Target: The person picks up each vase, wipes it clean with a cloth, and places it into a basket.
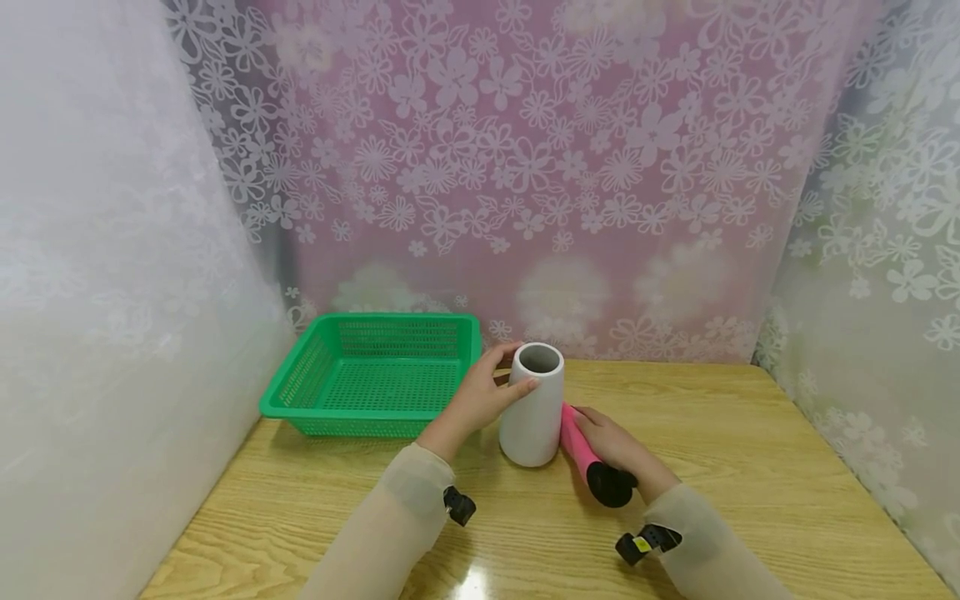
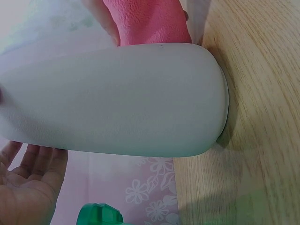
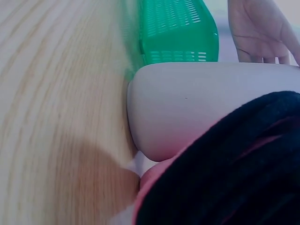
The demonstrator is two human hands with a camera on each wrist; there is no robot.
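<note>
Steadying a tall, matte white, tapering vase [image 1: 531,425] by its upper wall, the left hand [image 1: 482,396] is clamped with the thumb on the near side and the fingers round the far side, probably so that the body does not tip under pressure from its right. The vase stands upright on the pale wood-grained desk [image 1: 750,467], about midway between the left and right edges and set in from the far edge. The right hand [image 1: 617,443] is closed round a soft, pink, fleecy fabric piece with a black end [image 1: 581,447], though its fingertips are largely hidden; the pink part touches the vase's lower right flank, its softness presumably sparing the smooth surface, and the black end points toward the near edge. An oblong green plastic basket with perforated walls [image 1: 375,414] sits at the far left corner, perhaps placed aside to leave the forearms working space. Beyond the far edge hangs a pink curtain with white floral print [image 1: 525,167].
</note>
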